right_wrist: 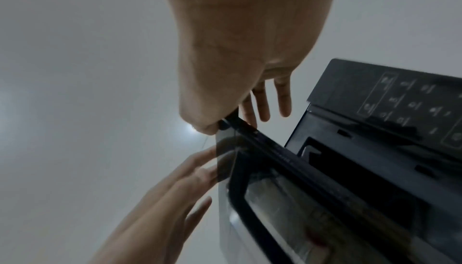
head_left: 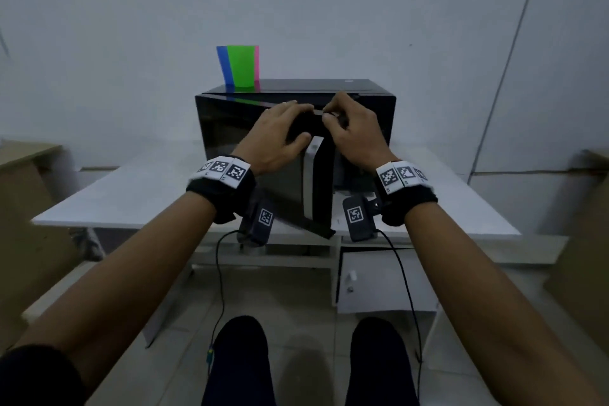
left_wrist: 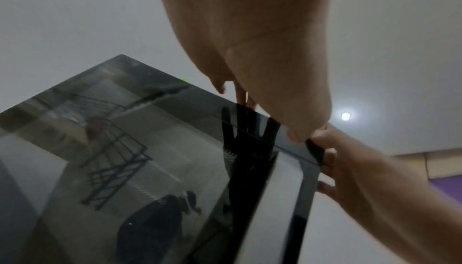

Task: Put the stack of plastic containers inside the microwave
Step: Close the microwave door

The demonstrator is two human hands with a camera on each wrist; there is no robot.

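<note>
Stack of plastic containers (head_left: 242, 66): stood upright on the microwave's roof at its back left corner, just above the centre of the head view. Blue, green and pink showed, and neither hand touched it.
Microwave (head_left: 329, 86): black, on the white worktop (head_left: 131, 194) at mid-frame. Its door (head_left: 237, 135) was part open, hinged at the left of the frame, with the free edge standing out toward the camera.
Left grip (head_left: 276, 132): fingers lay straight over the door's top edge with the thumb on the glass front. The hand was flat and unclasped, steadying the door, not holding it.
Right grip (head_left: 354, 135): thumb and forefinger pinched the door's top free corner, and the other fingers were spread loose.
Step in hand: probably opening the door. The cavity was mostly hidden behind it.
Handling: the containers were thin plastic tumblers, so likely light, fairly stiff and smooth-walled. Whether they were nested or merely stood close together could not be told, and loose ones might slide apart.
Where to hold: probably round the sides low down, with a hand under the base so all travelled together.
Risk: tall shapes on a glossy roof, so a knock could topple them.
</note>
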